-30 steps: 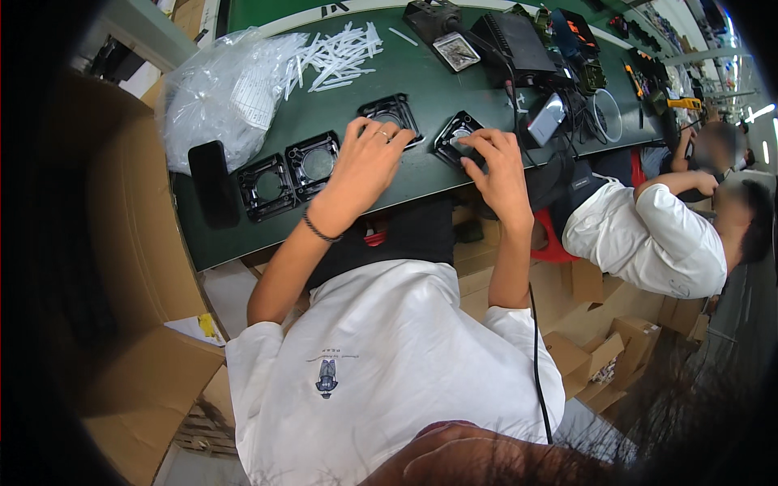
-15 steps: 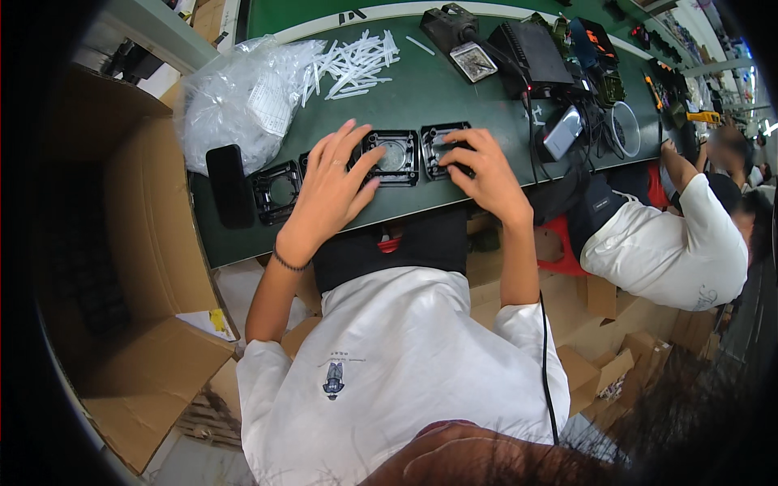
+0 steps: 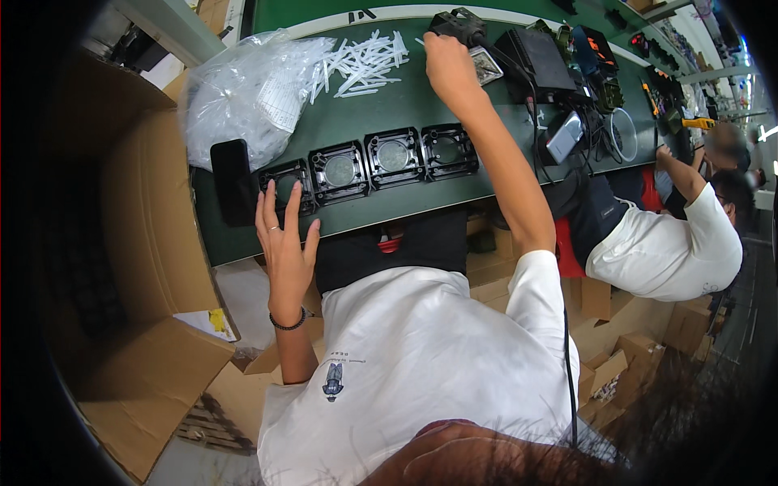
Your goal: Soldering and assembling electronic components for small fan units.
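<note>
My left hand (image 3: 282, 235) is spread with its fingertips on the leftmost black plastic frame (image 3: 304, 182) in a row of several, beside a black phone (image 3: 232, 182). The other frames (image 3: 340, 148), some with round clear centres, lie flat along the front of the bench. My right hand (image 3: 450, 69) reaches far forward, right of a loose pile of thin white plastic strips (image 3: 356, 69). Its fingers are curled at a small pale piece, too hidden to make out, near a black tool stand (image 3: 454, 24) with a square metal tray.
A clear plastic bag (image 3: 227, 97) lies on the green bench (image 3: 381, 206). At the right are a black power unit (image 3: 535, 65), a silver device (image 3: 561, 138) and cables. A co-worker (image 3: 664, 251) sits to the right. Open cardboard boxes (image 3: 146, 235) stand at left and below.
The frames now sit in a closer, more even row. My left hand has moved down and left to the end frame. My right hand has left the right frame and moved up past the strips.
</note>
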`<state>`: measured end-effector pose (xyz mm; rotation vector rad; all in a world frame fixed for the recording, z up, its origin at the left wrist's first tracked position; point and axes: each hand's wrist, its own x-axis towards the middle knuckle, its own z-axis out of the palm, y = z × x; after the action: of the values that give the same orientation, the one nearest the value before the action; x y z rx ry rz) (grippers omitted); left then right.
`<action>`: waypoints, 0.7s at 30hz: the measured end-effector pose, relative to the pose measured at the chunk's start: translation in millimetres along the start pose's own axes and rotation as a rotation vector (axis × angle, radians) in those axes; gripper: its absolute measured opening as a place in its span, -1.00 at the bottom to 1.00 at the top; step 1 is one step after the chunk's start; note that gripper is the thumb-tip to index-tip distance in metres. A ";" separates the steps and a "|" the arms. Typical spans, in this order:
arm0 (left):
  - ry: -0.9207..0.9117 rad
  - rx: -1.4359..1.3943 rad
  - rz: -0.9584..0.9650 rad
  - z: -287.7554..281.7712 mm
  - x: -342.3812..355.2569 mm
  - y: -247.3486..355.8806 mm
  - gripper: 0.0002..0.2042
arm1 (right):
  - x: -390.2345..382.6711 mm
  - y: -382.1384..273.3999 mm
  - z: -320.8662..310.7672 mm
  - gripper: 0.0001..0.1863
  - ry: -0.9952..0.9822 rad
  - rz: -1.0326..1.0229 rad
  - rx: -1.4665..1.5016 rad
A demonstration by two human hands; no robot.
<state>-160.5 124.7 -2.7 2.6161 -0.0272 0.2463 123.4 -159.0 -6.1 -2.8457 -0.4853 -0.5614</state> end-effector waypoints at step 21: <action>0.131 -0.436 0.044 11.6 -9.1 -26.7 -0.29 | -43.8 -46.9 -71.4 -0.73 -0.201 0.002 0.753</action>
<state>-165.8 142.0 -27.3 2.1637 -0.0837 0.3800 44.7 -146.0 47.3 -2.1766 -0.5744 -0.0528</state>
